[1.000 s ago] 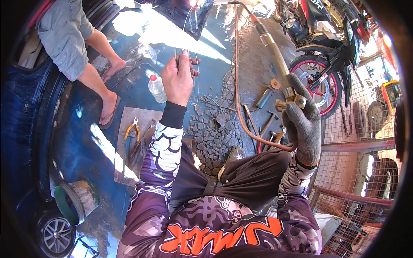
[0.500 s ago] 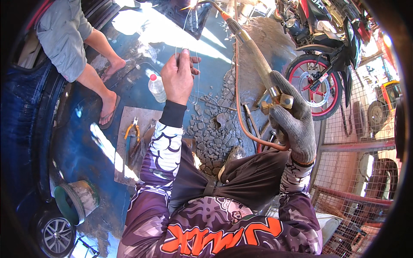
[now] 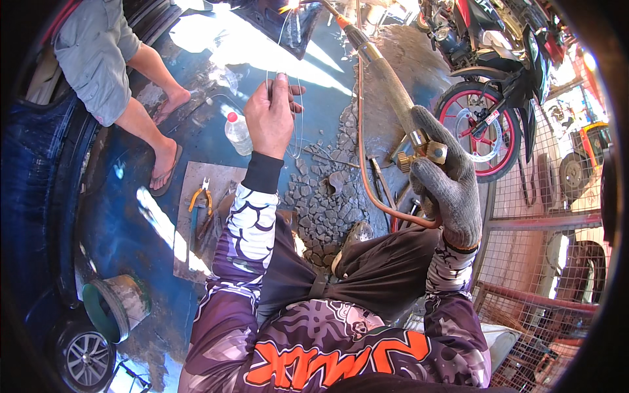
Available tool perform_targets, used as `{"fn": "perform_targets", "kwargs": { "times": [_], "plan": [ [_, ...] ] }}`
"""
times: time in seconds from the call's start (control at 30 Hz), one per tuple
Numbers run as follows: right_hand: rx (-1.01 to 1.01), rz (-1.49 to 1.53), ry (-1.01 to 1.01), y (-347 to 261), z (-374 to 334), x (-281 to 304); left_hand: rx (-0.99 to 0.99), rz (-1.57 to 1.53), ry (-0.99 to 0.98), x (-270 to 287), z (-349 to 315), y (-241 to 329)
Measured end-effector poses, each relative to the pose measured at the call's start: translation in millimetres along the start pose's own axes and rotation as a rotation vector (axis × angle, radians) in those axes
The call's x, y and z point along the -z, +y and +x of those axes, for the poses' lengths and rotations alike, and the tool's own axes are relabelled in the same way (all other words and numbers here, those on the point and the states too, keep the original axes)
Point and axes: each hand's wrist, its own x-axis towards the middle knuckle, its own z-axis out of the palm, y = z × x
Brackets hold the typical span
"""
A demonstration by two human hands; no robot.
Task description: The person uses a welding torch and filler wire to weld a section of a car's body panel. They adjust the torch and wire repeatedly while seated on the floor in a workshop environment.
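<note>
My right hand (image 3: pixel 455 187), in a grey knit glove, is closed around the valve end of a gas welding torch (image 3: pixel 388 77). The torch slants up and left, and a small orange flame (image 3: pixel 288 8) shows by its tip at the top edge. A dark metal-looking part (image 3: pixel 303 39) lies just below the flame, mostly cut off by the frame. Bare, my left hand (image 3: pixel 272 121) pinches a thin looped wire (image 3: pixel 281 39) between thumb and fingers. One end of the wire rises toward the flame. An orange hose (image 3: pixel 362 141) runs beside the torch.
Broken stone pieces (image 3: pixel 324 216) cover the ground between my legs. A clear bottle (image 3: pixel 238 134) and yellow-handled pliers (image 3: pixel 201 195) are at left. Another person's legs (image 3: pixel 141 108) stand upper left, beside a dark blue car (image 3: pixel 36 196). A motorcycle wheel (image 3: pixel 478 131) is at right.
The flame at the torch tip looks slightly larger and has shifted a little left. Both hands keep their holds almost unmoved.
</note>
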Motion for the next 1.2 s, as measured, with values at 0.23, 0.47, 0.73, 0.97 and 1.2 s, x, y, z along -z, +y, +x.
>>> {"fn": "perform_targets", "kwargs": {
  "times": [0.23,0.47,0.73,0.97,1.2],
  "plan": [
    [-0.022,0.006,0.002,-0.7,-0.6,1.3,-0.001,0.009,0.002,0.2,0.4,-0.6],
    [0.020,-0.052,-0.008,-1.0,2.2,0.8,0.007,0.011,-0.002,1.0,1.0,-0.7],
    [-0.017,-0.034,0.013,-3.9,0.4,-2.3,0.001,0.020,0.001,1.0,1.0,-0.8],
    [-0.062,-0.027,0.006,-6.2,0.2,-1.9,0.007,0.008,0.000,0.4,1.6,-0.6],
    [-0.038,-0.037,0.012,-4.9,1.1,-1.1,-0.004,0.032,0.010,0.7,1.0,-0.4]
  ]
}}
